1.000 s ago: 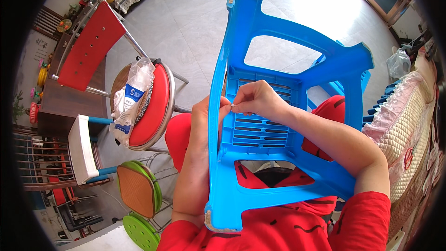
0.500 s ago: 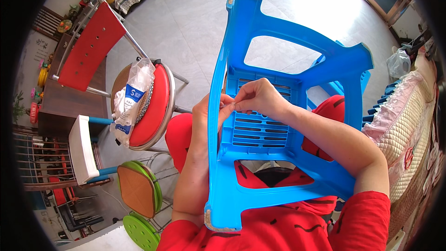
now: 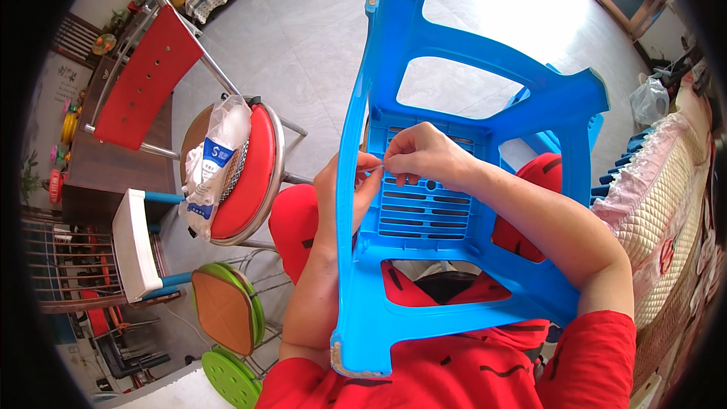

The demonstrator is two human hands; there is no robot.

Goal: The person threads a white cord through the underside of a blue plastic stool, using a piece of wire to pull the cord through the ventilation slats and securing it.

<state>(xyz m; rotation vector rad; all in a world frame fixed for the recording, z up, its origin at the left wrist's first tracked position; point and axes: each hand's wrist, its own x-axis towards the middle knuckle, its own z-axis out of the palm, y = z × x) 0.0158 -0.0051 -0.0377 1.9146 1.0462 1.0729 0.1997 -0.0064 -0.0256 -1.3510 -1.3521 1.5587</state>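
A blue plastic stool (image 3: 473, 319) rests upturned against my lap, legs pointing up toward me and its slatted underside showing. My left hand (image 3: 327, 195) reaches round one side of the stool, partly hidden behind its leg. Its thumb and forefinger are pinched together inside the frame. Opposite it, my right hand (image 3: 433, 157) comes in over the slats, thumb and forefinger also closed in a pinch. The fingertips of both hands meet near the seat's underside. Something thin and pale seems to be between them, too small to name.
To the left stands a red-seated metal chair (image 3: 261, 174) holding a clear plastic bag (image 3: 214, 159) of white items. Below it are a white-topped stool (image 3: 136, 246) and green-rimmed seats (image 3: 221, 307). A quilted cream cover (image 3: 644, 257) lies at right; another blue stool (image 3: 549, 136) is behind mine.
My right fingertips have shifted slightly and both hands keep their pinch. The stool has tilted only a little; everything around stays in place.
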